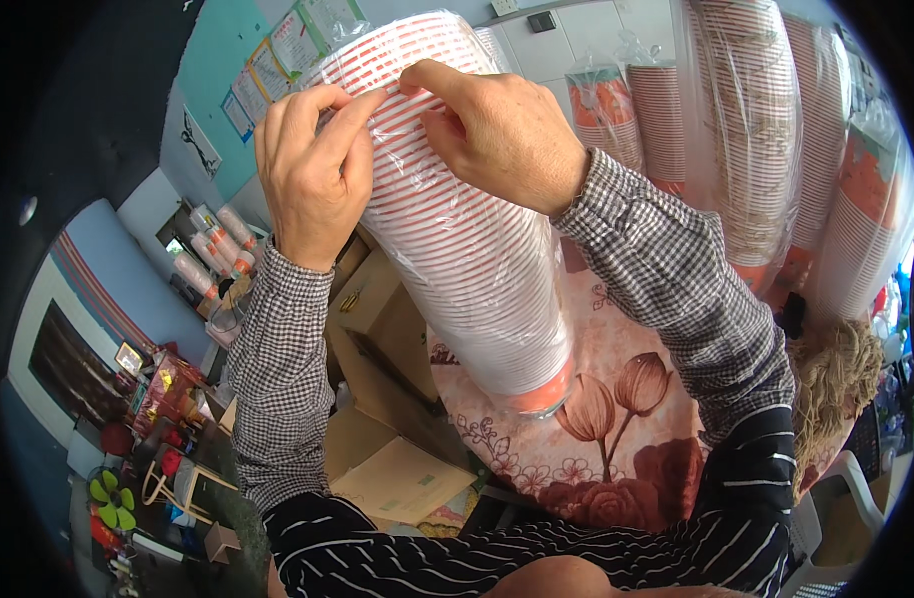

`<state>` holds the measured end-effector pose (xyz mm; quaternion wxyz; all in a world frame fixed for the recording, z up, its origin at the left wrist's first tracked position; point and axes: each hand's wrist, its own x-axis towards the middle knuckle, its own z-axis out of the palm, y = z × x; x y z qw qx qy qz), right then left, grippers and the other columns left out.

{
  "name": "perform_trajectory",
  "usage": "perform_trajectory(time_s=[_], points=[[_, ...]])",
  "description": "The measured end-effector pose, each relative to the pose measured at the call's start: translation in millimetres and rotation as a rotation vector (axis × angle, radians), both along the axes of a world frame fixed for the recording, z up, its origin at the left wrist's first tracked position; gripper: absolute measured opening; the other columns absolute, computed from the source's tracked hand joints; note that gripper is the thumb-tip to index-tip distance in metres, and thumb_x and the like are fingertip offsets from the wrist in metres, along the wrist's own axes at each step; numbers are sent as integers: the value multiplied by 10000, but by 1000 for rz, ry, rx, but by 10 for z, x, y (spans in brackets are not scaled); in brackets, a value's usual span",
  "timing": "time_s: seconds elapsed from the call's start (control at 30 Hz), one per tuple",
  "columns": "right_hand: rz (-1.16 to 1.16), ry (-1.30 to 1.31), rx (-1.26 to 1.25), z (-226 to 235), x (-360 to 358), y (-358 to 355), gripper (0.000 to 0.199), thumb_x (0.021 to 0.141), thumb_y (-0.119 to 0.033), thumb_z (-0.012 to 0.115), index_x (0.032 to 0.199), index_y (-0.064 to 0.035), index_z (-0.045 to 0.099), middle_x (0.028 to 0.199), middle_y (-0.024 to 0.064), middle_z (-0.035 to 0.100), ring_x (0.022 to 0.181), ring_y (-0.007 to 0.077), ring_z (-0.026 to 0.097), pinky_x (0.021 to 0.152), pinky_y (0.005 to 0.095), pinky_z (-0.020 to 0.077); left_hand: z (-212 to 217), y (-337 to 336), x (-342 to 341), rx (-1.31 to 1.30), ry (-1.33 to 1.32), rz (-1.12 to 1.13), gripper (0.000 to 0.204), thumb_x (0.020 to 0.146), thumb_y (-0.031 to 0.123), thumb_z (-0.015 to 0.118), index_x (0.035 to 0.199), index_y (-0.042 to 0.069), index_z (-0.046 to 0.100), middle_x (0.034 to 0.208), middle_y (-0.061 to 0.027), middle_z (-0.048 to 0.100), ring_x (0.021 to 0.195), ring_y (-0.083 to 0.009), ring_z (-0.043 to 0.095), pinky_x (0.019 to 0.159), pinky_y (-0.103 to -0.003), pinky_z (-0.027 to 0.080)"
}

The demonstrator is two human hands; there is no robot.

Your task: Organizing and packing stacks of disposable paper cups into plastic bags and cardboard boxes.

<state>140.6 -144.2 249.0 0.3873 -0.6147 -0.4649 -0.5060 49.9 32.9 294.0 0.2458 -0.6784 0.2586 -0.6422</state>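
A tall stack of white paper cups with red-orange rims (467, 269) stands before me in a clear plastic sleeve (437, 184), its orange bottom end on the table. High up on the stack's near side, my left hand (317, 169) pinches the sleeve, thumb and forefinger together. Just right of it, my right hand (507, 130) has its fingers curled in and its fingertips on the same plastic. Only a small gap separates the two hands. What lies right under the fingertips is too small to make out.
The round table has a pink flowered cloth (626, 448). More sleeved cup stacks (741, 130) stand at the right, with a bundle of brown twine (836, 384) near the edge. An opened cardboard box (397, 463) sits below left; a white plastic chair (856, 488) is lower right.
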Motion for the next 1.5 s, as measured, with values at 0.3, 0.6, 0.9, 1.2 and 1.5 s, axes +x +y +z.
perform_trajectory(time_s=[0.3,0.6,0.9,1.2,1.5], points=[[19,17,2,2,-9,-6,275,891,-151,609,1165,-130,638,677,133,660,657,342,676,605,455,537,-61,-48,-41,26,33,54,271,845,11,669,1086,103,753,1008,-35,640,953,-230,590,845,-371,449],[182,124,14,-42,56,-5,328,878,-115,636,1206,-115,623,650,112,639,572,282,637,574,395,504,-67,-45,-21,-40,60,43,228,831,60,686,1055,99,709,1024,-15,619,978,-225,582,866,-383,445],[133,98,37,-29,145,-50,290,882,-115,643,1171,-108,616,642,109,631,557,257,632,555,372,499,-65,-70,-15,-45,67,36,201,871,35,651,1064,59,698,1043,-51,650,987,-250,590,879,-383,448],[143,68,30,-8,132,-26,278,882,-116,645,1159,-108,620,635,117,632,548,269,632,553,381,503,-76,-82,-12,-65,76,10,195,874,30,651,1057,61,707,1035,-63,646,977,-256,590,872,-387,458],[134,56,34,-29,149,-13,284,894,-136,653,1175,-116,617,657,121,656,564,291,654,560,393,520,4,-107,54,-49,26,6,271,832,50,673,1095,99,712,1013,-16,625,955,-220,583,850,-372,443]])
